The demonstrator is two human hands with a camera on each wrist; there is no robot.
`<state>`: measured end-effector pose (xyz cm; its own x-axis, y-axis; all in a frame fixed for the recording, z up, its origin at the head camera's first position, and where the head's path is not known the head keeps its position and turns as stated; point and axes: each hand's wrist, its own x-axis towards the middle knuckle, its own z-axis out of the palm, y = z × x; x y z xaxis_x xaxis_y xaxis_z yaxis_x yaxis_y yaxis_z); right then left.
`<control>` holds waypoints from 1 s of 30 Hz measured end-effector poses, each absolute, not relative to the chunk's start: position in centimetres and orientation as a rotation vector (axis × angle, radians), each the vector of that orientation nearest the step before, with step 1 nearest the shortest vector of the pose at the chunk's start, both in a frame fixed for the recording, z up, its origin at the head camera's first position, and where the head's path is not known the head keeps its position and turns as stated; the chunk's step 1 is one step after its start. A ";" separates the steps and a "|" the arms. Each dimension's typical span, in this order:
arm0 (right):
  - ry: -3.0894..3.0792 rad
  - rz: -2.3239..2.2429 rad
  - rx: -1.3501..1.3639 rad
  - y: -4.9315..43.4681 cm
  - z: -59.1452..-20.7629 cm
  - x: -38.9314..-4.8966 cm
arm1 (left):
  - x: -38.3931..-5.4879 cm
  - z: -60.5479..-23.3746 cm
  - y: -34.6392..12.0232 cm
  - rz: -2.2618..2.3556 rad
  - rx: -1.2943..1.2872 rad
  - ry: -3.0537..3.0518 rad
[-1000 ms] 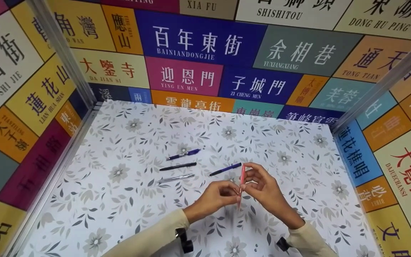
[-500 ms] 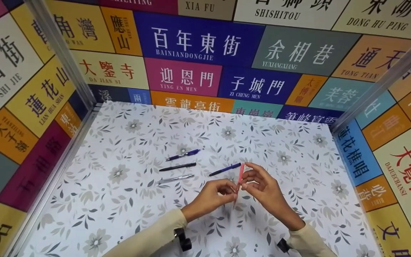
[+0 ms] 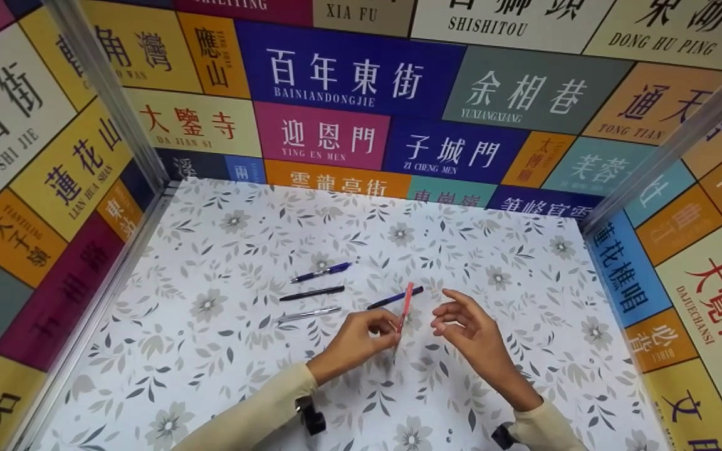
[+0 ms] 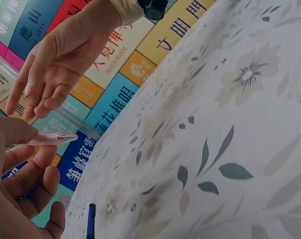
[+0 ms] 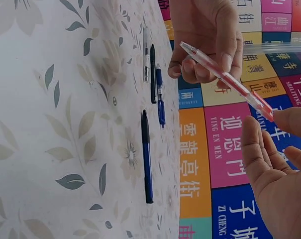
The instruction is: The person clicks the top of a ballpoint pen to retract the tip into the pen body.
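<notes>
My left hand pinches a red pen between thumb and fingers, above the table. The pen has a clear barrel and stands tilted, its pointed tip turned toward me. My right hand is just to the right of it, fingers loosely bent and apart from the pen in the head view. In the right wrist view the pen's red end overlaps the right thumb's edge. Beyond the hands a blue pen lies on the table, partly crossed by the red pen in the head view.
To the left lie a dark blue pen, a black pen and a clear pen, roughly side by side. The flower-patterned table is bounded by sign-covered walls at the back and both sides.
The right hand has let go of the red pen and moved slightly right. The left hand has carried the pen left. The pens on the table have not moved.
</notes>
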<state>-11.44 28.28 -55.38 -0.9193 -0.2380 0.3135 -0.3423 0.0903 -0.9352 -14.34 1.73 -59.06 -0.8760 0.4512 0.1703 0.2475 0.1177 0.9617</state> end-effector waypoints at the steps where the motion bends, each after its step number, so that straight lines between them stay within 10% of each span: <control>1: -2.263 1.974 0.589 28.4 -55.5 -11.4 | -14.4 -59.1 1.5 1.851 0.697 2.228; 30: -2.271 1.971 0.490 30.3 -57.3 -10.4 | -15.8 -62.4 -2.8 1.587 0.806 2.538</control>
<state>-10.38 30.25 -57.27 -0.9440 -0.1778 0.2781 -0.3003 0.1130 -0.9471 -15.76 -2.77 -62.37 -0.8639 0.4467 0.2326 0.4046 0.3407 0.8486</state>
